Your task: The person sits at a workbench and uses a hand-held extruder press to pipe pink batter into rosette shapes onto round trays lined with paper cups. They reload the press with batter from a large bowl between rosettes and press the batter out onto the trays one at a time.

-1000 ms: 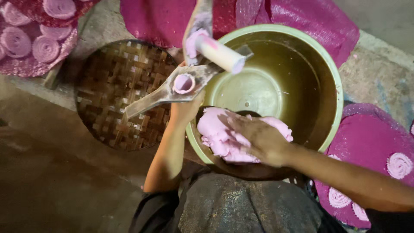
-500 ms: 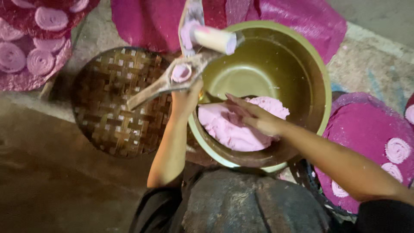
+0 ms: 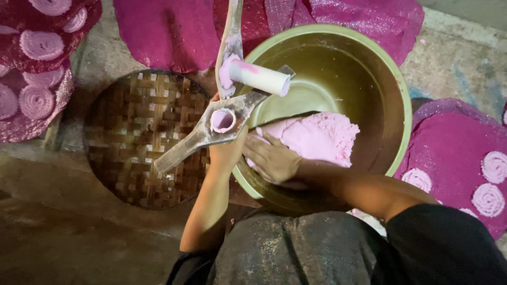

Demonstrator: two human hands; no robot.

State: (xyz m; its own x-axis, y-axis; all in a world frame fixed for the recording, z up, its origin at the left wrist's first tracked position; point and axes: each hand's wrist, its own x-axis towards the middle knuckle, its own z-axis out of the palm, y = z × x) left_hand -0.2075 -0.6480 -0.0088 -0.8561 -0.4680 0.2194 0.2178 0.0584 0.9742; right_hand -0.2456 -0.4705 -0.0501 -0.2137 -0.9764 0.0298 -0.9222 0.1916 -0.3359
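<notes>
Pink dough [image 3: 317, 138] under right hand [image 3: 272, 161]; woven tray [image 3: 142, 138] beside bowl [image 3: 385, 95].

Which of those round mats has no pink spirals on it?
The brown woven bamboo mat beside the left hand; the magenta mats around it carry pink spirals.

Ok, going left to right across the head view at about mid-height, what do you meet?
Pink coils on magenta cloth → round woven tray → left hand gripping the wooden press → right hand on pink dough → green basin → more coils.
</notes>
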